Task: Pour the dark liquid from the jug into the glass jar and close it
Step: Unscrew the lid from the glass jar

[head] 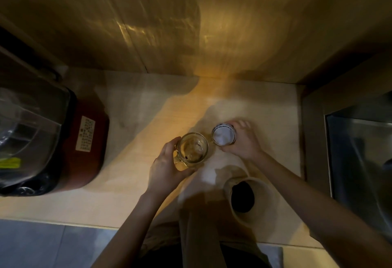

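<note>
A clear glass jar point(193, 148) stands open on the pale counter point(118, 183), seen from above, with only a little yellowish residue inside. My left hand point(165, 169) wraps around its left side. Just right of the jar, my right hand point(241, 140) holds the jar's lid point(222, 135), a dark-rimmed cap with its white inside turned up, tilted beside the jar's rim. A beige jug point(263, 202) sits near the counter's front edge below my right forearm, dark liquid showing in its mouth.
A red rice cooker point(84, 146) with a plastic-covered top fills the left side of the counter. A steel sink point(360, 151) lies to the right. A glossy tiled wall point(191, 23) rises behind.
</note>
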Tool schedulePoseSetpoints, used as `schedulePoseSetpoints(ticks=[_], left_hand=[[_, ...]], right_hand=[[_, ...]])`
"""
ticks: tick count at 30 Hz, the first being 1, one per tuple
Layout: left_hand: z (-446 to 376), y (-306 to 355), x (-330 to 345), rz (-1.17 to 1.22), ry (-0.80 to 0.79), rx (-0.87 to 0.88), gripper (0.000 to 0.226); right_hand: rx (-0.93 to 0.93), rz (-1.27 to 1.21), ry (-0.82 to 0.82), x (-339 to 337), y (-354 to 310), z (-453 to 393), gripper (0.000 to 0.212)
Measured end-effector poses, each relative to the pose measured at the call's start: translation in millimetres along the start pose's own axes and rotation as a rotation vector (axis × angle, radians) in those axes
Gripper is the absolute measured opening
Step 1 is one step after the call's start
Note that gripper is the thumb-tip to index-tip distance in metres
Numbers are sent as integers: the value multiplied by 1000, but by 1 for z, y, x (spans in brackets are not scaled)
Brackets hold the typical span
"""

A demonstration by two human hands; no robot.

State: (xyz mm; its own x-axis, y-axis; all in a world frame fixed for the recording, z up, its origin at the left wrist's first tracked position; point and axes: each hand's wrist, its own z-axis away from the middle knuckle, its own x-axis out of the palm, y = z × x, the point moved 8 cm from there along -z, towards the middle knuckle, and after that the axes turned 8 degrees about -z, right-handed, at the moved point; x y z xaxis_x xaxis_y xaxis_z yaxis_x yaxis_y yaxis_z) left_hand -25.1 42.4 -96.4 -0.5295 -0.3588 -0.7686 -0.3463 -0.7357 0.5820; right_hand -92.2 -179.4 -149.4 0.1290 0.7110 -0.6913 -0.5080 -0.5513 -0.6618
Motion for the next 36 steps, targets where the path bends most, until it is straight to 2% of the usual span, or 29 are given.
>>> schedulePoseSetpoints(ticks=[11,15,17,22,25,29,32,36], left_hand=[[0,0,1,18,-21,0,98],[-1,0,3,1,-35,-4,96],[-2,0,3,-16,-29,-2,92],[-2,1,2,-65,-22,13,87],[-2,2,2,-89,-34,11,87],[-1,2,2,-69,-31,6,87],[-1,2,2,-52,-22,14,86],[1,3,1,-54,-5,28,84]], right_hand=[[81,245,-75,2,1,-2,90],[122,190,-77,-3,-2,5,100],[124,142,-38,-9,-4,10,89],[196,-182,34,-35,-1,42,33],[199,-239,192,-58,-9,78,16],[186,-297,363,-69,-11,132,13],[218,-436,475,-68,-8,175,14],[324,-671,505,-40,10,218,22]])
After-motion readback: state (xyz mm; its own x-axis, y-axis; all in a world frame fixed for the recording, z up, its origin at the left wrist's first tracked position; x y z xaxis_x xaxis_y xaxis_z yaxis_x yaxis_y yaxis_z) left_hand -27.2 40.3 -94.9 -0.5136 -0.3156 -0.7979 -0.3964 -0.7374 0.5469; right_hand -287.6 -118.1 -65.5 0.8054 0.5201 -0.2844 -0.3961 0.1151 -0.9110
